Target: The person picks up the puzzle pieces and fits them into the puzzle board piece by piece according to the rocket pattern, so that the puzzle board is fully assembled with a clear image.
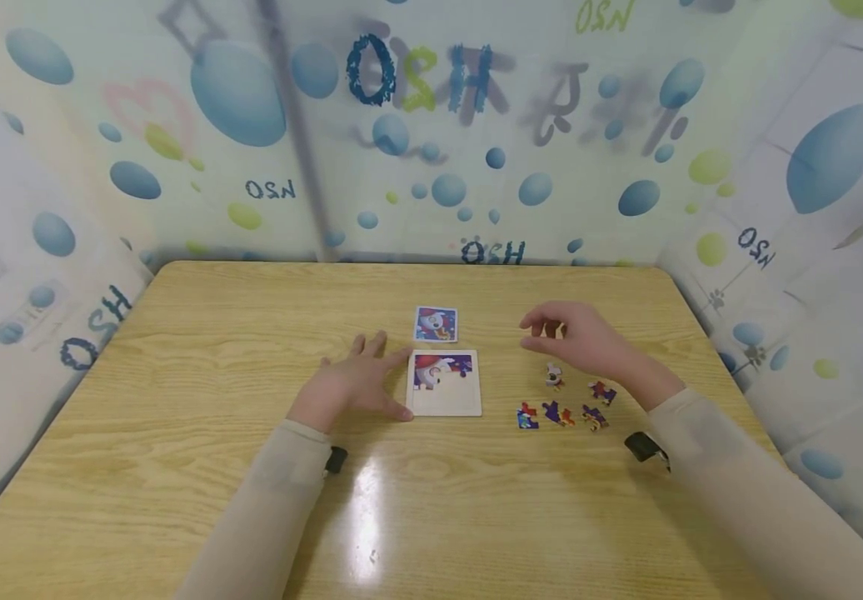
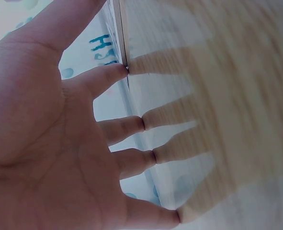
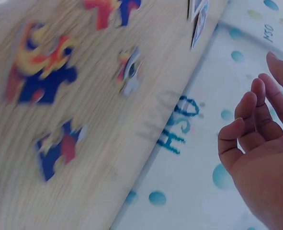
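Note:
A square jigsaw tray (image 1: 450, 406) lies on the table, its upper part filled with joined pieces and its lower part bare. My left hand (image 1: 356, 383) is spread beside it, with thumb and forefinger at its left edge; in the left wrist view the fingertips touch the tabletop. Up over the table, right of the tray, my right hand (image 1: 581, 337) has loosely bent fingers and nothing between them. Loose puzzle pieces lie below that hand: a pale one (image 1: 554, 376) nearest, a red-and-purple one (image 1: 601, 392) and several others, including a blue-and-red one (image 1: 527, 416).
Just behind the tray is a small picture card (image 1: 436, 325) showing a white animal in a red hat. The wooden table (image 1: 251, 308) ends at a wall covering (image 1: 401, 183) with blue and green spots. A dark strap end (image 1: 645, 447) hangs by the right sleeve.

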`<state>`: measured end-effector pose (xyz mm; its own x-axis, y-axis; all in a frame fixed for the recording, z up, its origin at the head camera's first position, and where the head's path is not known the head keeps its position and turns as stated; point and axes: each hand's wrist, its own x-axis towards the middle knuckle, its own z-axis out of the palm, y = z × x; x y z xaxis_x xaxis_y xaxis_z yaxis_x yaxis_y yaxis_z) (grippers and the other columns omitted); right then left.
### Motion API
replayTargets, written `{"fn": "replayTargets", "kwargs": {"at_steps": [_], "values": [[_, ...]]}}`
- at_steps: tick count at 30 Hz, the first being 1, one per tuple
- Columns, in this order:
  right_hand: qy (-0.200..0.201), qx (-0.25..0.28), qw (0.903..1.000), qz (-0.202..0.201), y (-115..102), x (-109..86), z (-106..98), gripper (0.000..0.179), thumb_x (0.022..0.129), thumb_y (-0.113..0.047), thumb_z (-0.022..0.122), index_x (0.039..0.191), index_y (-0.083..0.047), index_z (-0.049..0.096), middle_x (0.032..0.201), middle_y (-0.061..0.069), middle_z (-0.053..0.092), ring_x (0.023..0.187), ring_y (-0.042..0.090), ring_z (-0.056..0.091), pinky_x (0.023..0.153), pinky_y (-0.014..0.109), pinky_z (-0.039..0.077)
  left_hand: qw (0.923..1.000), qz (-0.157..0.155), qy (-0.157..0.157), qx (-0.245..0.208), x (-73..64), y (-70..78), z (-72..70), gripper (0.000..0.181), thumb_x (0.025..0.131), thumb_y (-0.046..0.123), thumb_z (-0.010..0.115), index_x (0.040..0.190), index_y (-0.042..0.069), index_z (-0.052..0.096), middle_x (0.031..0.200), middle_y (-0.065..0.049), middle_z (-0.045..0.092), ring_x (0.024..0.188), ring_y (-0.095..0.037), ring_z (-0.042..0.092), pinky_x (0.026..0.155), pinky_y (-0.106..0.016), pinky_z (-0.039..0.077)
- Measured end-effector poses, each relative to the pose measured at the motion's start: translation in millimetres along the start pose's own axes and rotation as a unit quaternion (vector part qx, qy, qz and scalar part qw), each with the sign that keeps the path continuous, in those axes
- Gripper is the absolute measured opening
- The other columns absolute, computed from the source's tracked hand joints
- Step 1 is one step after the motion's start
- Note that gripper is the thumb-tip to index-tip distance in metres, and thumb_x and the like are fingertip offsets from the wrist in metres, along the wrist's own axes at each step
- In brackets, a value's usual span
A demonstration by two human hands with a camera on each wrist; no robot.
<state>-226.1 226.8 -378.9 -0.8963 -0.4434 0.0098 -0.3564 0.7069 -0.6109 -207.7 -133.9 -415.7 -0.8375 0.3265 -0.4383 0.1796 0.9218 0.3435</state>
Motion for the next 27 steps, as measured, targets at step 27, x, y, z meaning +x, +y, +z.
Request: {"fn": "replayTargets", "kwargs": {"at_steps": [27], "values": [[-0.127,0.016,0.9886,0.079,81,-28.0,-3,0.056,0.098,-0.037,0.085,0.139,-0.004,0.066,0.132,0.014,0.067,0.122,0.032,0.062,0.11,0.056,0.054,1.0,0.002,0.003,-0.009,0.3,-2.1,2.0,0.109,0.089,0.061,0.086,0.176,0.036,0.025,0.187,-0.015,0.0,0.17,-0.05,-0.005,0.121,-0.093,0.003]]}}
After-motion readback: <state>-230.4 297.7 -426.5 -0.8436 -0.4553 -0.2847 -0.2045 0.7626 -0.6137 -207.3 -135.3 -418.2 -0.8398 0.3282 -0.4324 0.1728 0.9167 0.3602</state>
